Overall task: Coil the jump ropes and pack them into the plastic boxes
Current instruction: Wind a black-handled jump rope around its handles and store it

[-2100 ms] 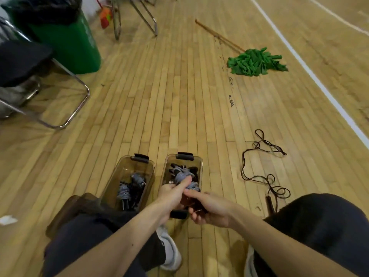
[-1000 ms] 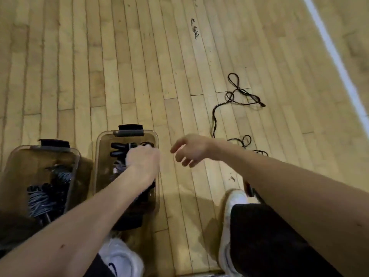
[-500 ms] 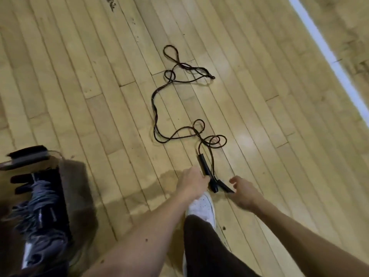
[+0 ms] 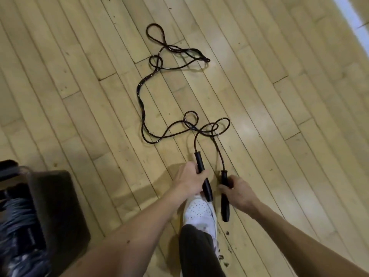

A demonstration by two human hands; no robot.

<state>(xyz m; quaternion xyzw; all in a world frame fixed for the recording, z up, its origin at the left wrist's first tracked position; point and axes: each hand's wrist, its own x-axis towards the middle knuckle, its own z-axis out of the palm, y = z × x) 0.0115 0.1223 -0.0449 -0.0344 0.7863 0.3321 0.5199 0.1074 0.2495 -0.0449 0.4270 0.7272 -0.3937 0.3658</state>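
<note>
You've got one end of the jump rope point(image 4: 143, 114) in each hand. Your left hand point(image 4: 189, 180) has its fingers curled round the middle of the left handle point(image 4: 202, 172), so its top sticks out toward the cord and its butt end pokes out over the toe of your white shoe point(image 4: 199, 212). Your right hand point(image 4: 238, 190) is wrapped round the upper part of the right handle point(image 4: 225, 198), and the lower half hangs free just beside the shoe. The two handles are close together but not touching.

The cord is all out on the wooden floor point(image 4: 79, 92) in front of you. From the handles it runs up into a couple of small overlapping loops, dips left in a low curve, snakes away from you as a twisted double strand, and ends in a messy tangle with one long loop at the far end. None of it is coiled yet.

Room-wise, it's bare boards all round the rope, left, right and beyond it. The white line point(image 4: 351, 15) cuts across the top right corner, well apart from the tangle. The plastic box point(image 4: 40, 188) sits at the lower left edge, partly cut off by the frame, with grey and black coiled ropes point(image 4: 18, 212) already inside. It's well apart from the loose cord, and your left forearm runs between it and your dark trouser leg point(image 4: 196, 246).
</note>
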